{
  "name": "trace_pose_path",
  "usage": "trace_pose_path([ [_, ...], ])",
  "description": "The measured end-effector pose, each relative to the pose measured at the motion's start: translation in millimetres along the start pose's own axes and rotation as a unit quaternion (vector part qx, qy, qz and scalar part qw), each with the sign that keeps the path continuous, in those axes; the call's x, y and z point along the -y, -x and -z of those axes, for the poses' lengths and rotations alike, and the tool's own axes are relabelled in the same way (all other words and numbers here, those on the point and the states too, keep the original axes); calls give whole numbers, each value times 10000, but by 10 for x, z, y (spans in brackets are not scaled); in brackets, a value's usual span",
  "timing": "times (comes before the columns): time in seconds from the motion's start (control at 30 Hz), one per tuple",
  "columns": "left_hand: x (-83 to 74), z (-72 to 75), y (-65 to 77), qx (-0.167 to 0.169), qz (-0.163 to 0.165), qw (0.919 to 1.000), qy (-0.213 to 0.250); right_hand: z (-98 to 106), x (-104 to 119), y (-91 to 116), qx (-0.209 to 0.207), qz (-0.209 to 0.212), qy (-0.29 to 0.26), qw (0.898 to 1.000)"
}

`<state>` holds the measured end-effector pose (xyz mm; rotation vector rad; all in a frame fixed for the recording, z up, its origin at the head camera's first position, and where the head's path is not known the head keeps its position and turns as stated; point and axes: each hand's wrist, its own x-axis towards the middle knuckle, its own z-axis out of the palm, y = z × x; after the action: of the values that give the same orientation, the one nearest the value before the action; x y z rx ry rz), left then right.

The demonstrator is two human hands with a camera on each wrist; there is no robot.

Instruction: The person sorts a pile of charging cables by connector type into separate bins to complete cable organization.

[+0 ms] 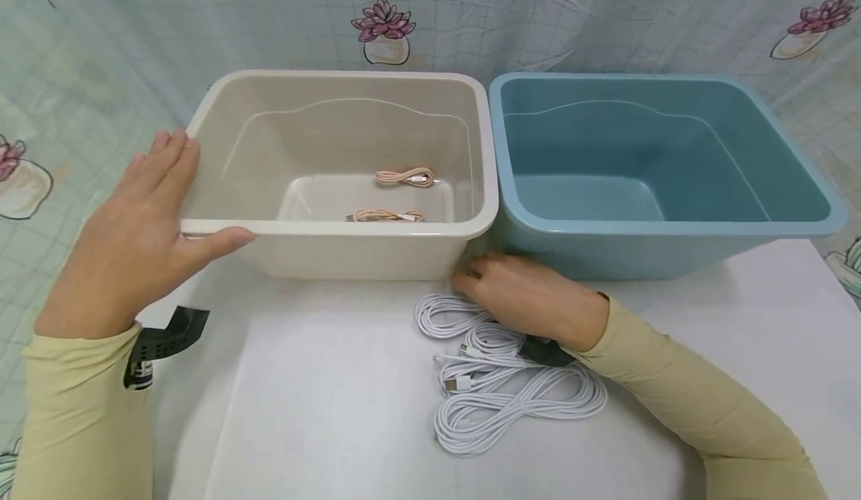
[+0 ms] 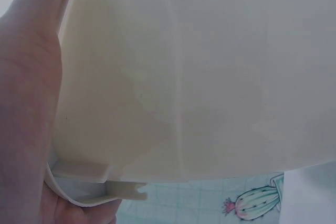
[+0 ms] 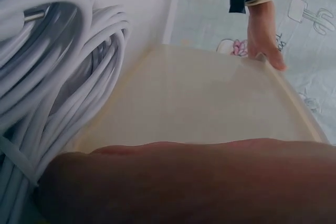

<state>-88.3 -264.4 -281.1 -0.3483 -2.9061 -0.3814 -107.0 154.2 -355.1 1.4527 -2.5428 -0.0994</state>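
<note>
My left hand [image 1: 131,235] rests on the left front corner of a cream plastic bin [image 1: 363,250]. Its fingers lie straight along the side rim, and the thumb stretches over the front rim. Two coiled tan cables [image 1: 406,178] lie on the bin's floor. My right hand [image 1: 525,291] is low on the white table, in front of the gap between the cream bin and a blue bin [image 1: 652,250]. Its bent fingers are right beside the rear coil of several white cables [image 1: 518,403]; the fingertips are hidden, and I cannot tell whether they grip it.
Both bins stand side by side against a backdrop of patterned plastic sheeting [image 1: 457,36]. The white table [image 1: 336,395] extends in front of them. A black strap [image 1: 178,332] sticks out from my left wrist.
</note>
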Motion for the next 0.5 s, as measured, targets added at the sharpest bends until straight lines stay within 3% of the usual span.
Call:
trace_pose_path([
  [0.5, 1, 4, 11, -41, -55, 10000, 33, -12, 12, -5, 168, 142, -53, 9997],
])
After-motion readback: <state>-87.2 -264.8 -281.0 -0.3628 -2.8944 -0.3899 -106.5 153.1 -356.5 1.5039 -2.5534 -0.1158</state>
